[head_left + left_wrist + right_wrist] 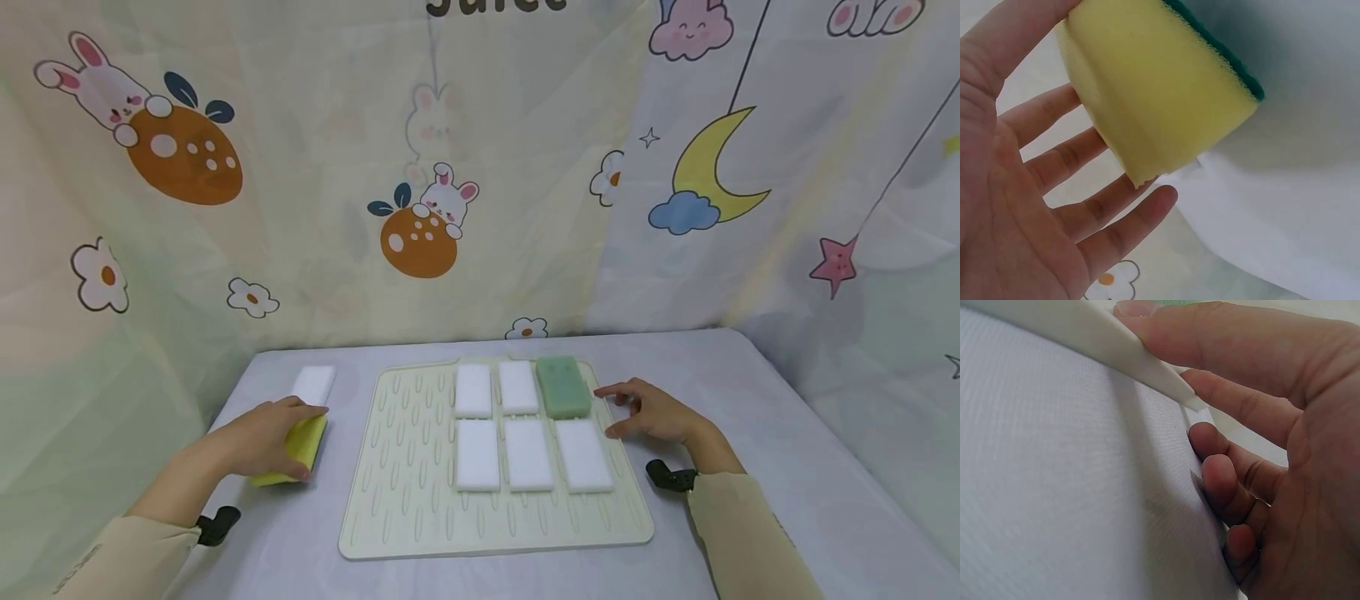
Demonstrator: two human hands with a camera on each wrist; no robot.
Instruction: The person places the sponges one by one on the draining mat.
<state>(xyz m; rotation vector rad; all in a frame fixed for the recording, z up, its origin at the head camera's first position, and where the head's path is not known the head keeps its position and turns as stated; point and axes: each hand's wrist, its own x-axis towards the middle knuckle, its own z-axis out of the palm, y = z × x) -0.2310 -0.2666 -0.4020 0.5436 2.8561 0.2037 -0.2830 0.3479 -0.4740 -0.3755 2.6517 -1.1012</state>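
At the left, my left hand (262,435) pinches a yellow sponge (306,443) between thumb and fingers. The left wrist view shows its dark green scouring layer (1225,56) along one side. A white sponge block (314,383) lies on the table just beyond that hand. My right hand (660,414) rests at the right edge of a cream ridged mat (405,492), fingers loosely bent. In the right wrist view its thumb lies against the mat's raised edge (1085,337). Nearest to it on the mat are a green sponge (564,388) and a white sponge block (583,456).
Two rows of blocks cover the right half of the mat, including white blocks (477,456) in the front row and more (473,391) behind. The mat's left half shows bare ridges. A printed curtain (315,208) hangs behind the white-covered table (787,433).
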